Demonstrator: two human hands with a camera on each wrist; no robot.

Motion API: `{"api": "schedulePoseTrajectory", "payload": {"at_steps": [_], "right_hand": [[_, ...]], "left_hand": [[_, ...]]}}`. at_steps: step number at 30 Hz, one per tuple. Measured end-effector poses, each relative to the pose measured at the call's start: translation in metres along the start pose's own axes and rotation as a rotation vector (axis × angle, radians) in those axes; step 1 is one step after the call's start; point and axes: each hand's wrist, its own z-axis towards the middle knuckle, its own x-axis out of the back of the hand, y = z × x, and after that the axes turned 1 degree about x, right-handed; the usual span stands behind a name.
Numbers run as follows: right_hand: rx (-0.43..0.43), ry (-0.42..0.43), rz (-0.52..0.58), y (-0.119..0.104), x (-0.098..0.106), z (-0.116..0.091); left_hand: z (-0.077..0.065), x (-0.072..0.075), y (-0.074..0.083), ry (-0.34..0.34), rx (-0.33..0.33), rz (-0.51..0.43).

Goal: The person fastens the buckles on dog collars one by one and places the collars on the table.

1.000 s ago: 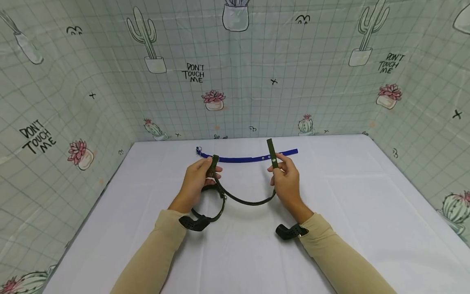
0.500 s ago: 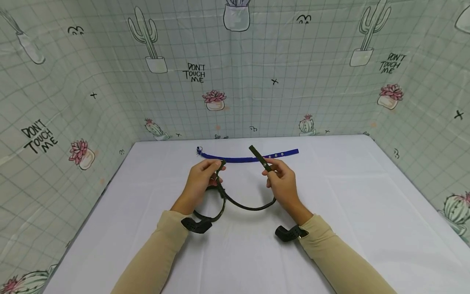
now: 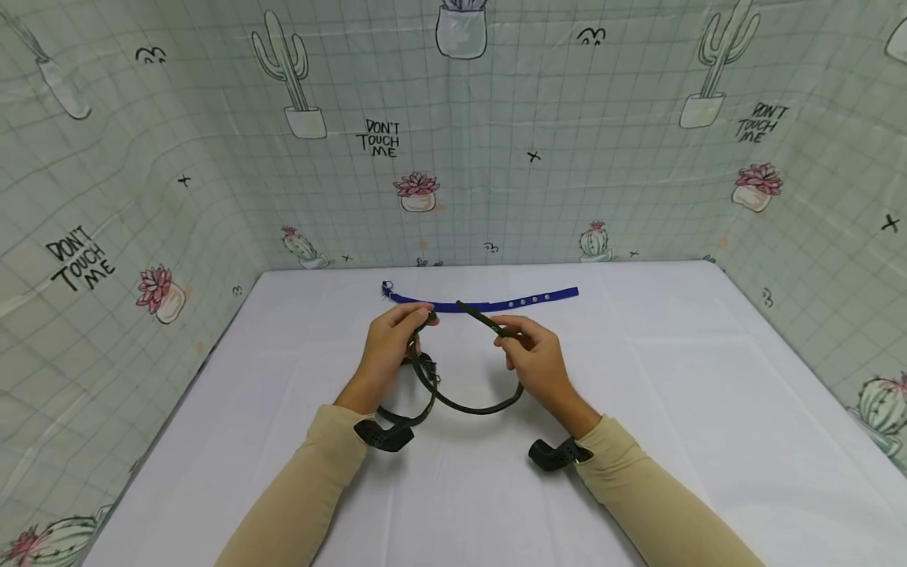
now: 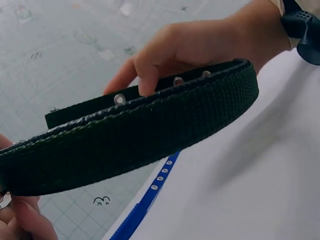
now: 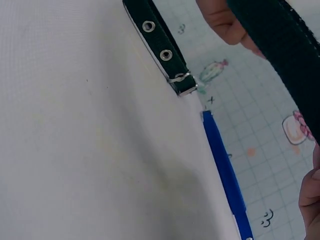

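A dark green webbing collar sags in an upward-opening curve between two hands. My left hand pinches its buckle end between thumb and fingers. My right hand holds the other part, with the free tip pointing left towards the left hand. Metal eyelets line that strap end in the left wrist view, where the wide green band crosses in front. Below the left hand a second dark green collar forms a buckled loop; its eyelets and metal buckle show in the right wrist view. My left hand hides part of it.
Behind the hands a blue collar lies stretched along the back of the white table, its eyelets towards the right. A cactus-printed grid cloth encloses the back and sides. Each wrist wears a black camera.
The strap tip has swung from upright down to the left, and my right hand has come slightly closer to the left. The held collar's curve hangs lower. The blue collar stays put.
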Motion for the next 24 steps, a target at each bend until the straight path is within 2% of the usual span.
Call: {"api": "schedulePoseTrajectory", "payload": {"at_steps": [7, 16, 24], "right_hand": [[0.025, -0.055, -0.031, -0.004, -0.003, -0.004], [0.085, -0.086, -0.084, -0.008, -0.004, -0.004], [0.088, -0.096, -0.091, -0.011, -0.003, -0.001]], "left_hand": [[-0.001, -0.002, -0.002, -0.020, 0.032, 0.001], [0.000, -0.004, -0.003, -0.066, 0.027, 0.043], [0.001, -0.004, -0.002, -0.095, 0.005, 0.059]]}}
